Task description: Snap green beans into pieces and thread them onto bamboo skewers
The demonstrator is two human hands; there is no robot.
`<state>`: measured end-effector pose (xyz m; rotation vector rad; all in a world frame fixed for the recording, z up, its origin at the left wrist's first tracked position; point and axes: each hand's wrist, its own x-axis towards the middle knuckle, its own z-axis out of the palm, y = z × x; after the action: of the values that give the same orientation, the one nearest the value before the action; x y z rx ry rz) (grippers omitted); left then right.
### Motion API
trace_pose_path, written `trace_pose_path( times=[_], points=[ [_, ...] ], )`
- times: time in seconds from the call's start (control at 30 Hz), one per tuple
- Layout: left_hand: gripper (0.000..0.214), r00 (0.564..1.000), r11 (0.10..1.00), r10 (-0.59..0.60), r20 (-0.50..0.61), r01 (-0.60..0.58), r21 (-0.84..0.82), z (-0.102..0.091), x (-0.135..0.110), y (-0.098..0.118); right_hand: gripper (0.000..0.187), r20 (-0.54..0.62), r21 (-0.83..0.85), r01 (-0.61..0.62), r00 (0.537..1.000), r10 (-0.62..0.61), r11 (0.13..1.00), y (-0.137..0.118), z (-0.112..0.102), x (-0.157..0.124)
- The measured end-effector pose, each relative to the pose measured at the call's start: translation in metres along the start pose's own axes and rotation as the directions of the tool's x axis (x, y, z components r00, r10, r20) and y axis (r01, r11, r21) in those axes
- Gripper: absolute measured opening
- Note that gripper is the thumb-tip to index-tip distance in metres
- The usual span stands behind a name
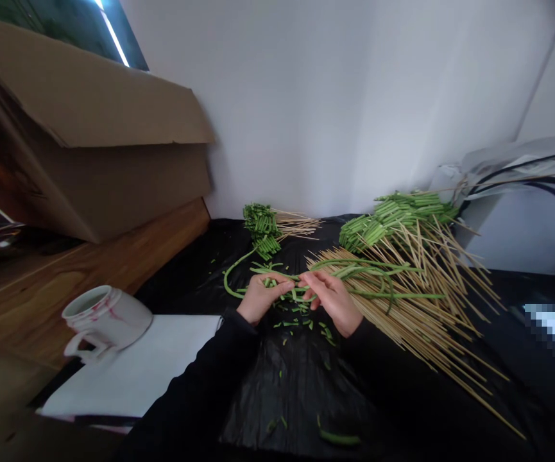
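Observation:
My left hand and my right hand meet over black plastic sheeting. Both have their fingers closed on long green bean stems that trail off to the right. Short cut green pieces lie scattered under and around the hands. To the right lies a big loose pile of bamboo skewers. Skewers threaded with green pieces are heaped at the back centre and back right.
A white mug with red marks stands on a white sheet at the left. A wooden surface and an open cardboard box lie beyond it. A white wall is behind; a white object with black cables sits at the right.

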<state>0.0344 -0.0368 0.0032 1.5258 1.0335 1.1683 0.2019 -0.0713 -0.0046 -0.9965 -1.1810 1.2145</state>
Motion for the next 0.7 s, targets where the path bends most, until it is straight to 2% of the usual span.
trace_pose_path(
  times=[0.23, 0.37, 0.47, 0.57, 0.7],
  points=[
    [0.022, 0.987, 0.988, 0.093, 0.129, -0.108, 0.11, 0.003, -0.003, 0.005, 0.026, 0.021, -0.139, 0.048, 0.999, -0.046, 0.989, 0.005, 0.0, 0.002],
    [0.022, 0.995, 0.997, 0.055, 0.081, -0.06, 0.053, 0.005, -0.004, 0.005, 0.018, 0.0, -0.203, 0.086, 0.996, -0.088, 0.975, 0.006, -0.001, 0.003],
    [0.022, 0.999, 0.997, -0.025, -0.02, 0.024, -0.072, 0.003, -0.002, 0.003, 0.015, -0.002, -0.245, 0.104, 0.994, -0.108, 0.964, 0.005, -0.002, 0.002],
    [0.023, 0.99, 0.942, -0.119, -0.077, 0.088, -0.323, -0.003, 0.002, 0.003, 0.013, 0.013, -0.277, 0.106, 0.994, -0.107, 0.955, 0.005, -0.003, 0.003],
    [0.028, 0.989, 0.827, -0.122, -0.083, 0.055, -0.559, -0.014, 0.009, 0.009, 0.015, 0.082, -0.3, 0.083, 0.995, -0.061, 0.95, 0.003, -0.006, 0.003]
  ],
)
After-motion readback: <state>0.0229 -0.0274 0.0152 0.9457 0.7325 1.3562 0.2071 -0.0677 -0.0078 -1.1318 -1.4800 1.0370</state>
